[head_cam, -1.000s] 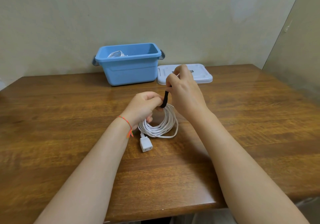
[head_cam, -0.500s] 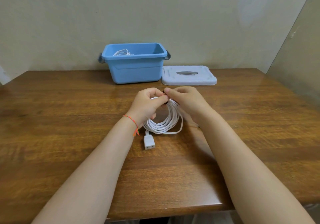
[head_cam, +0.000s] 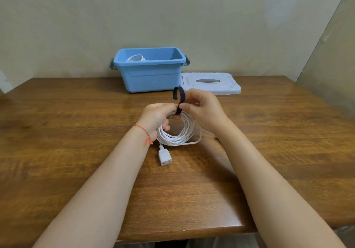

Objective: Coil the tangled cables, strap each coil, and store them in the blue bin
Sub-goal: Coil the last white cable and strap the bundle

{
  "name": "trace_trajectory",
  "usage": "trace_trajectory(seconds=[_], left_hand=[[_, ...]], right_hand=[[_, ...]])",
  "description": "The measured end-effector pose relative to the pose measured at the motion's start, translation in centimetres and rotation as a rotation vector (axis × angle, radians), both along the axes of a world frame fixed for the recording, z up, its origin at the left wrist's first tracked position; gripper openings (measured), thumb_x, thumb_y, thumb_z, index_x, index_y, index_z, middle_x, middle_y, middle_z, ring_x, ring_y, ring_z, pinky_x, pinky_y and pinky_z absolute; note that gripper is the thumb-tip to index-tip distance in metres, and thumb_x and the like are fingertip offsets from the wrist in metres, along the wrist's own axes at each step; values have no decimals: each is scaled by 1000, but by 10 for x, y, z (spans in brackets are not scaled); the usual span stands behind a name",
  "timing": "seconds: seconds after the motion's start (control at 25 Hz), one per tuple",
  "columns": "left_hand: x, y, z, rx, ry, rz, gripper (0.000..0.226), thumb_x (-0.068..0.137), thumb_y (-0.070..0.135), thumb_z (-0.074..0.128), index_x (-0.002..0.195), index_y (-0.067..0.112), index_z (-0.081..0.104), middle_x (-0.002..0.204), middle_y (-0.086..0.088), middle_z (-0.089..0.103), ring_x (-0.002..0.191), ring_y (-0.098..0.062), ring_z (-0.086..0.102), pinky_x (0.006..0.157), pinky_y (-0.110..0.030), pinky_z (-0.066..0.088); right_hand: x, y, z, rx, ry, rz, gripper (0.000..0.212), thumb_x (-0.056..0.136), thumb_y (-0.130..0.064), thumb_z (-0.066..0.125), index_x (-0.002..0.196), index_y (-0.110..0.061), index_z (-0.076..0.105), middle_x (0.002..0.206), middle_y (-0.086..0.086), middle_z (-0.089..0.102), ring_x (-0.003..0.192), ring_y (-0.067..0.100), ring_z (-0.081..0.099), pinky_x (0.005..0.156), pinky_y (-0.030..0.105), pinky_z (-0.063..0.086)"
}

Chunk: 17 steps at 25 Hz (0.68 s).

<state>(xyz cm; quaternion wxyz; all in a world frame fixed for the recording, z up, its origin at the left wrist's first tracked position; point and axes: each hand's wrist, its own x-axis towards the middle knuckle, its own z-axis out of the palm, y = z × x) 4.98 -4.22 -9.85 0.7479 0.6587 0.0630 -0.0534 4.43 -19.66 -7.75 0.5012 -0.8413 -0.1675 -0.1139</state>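
Plain greenish wall rises behind the wooden table (head_cam: 76, 113), and at its far edge stands the blue bin (head_cam: 151, 74), open, with its pale lid (head_cam: 211, 88) lying flat just beside it on the right. One white coil (head_cam: 136, 58) already lies inside the bin, so I judge that part done. What remains, as far as I can see, is the white cable (head_cam: 178, 132) in front of me near the middle of the table: it is wound into a round bundle of loops, fairly even, with its socket end (head_cam: 164, 156) trailing toward the near edge. My left hand (head_cam: 157, 116) grips the top of the bundle, fingers curled round it. My right hand (head_cam: 201, 109) pinches the black strap (head_cam: 180, 101), whose free end curls up like a hook. Strapping is under way, not finished; storing comes after.
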Motion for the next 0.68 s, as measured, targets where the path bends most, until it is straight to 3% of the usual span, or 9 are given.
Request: trace_trajectory(seconds=[0.2, 0.36, 0.52, 0.68], left_hand=[[-1, 0, 3, 70, -24, -49, 20, 91, 12, 65, 106, -1, 64, 81, -20, 70, 37, -11, 32, 40, -22, 31], [-4, -2, 9, 85, -37, -107, 9, 90, 10, 62, 95, 3, 60, 74, -15, 69, 38, -13, 31, 40, -24, 29], [-7, 0, 11, 60, -68, -153, 5, 93, 10, 57, 90, 6, 60, 72, -15, 67, 36, -13, 31, 39, -23, 26], [-9, -3, 12, 13, -76, -138, 8, 90, 9, 56, 93, 3, 61, 70, -16, 65, 36, -15, 30, 43, -25, 22]], right_hand=[[2, -3, -1, -19, -51, 9, 15, 89, -4, 67, 98, -15, 71, 93, -4, 73, 90, 8, 67, 83, 22, 52], [1, -3, -1, -7, -63, -67, 4, 88, -7, 70, 89, -10, 68, 84, -3, 68, 76, 4, 60, 69, 13, 46], [1, -3, 0, -32, -16, -109, 8, 88, -13, 72, 86, -8, 67, 80, -1, 65, 69, 5, 54, 61, 10, 42], [2, -6, 3, -21, 83, -90, 11, 88, -17, 72, 91, -8, 68, 87, 5, 68, 77, 14, 60, 72, 26, 49]])
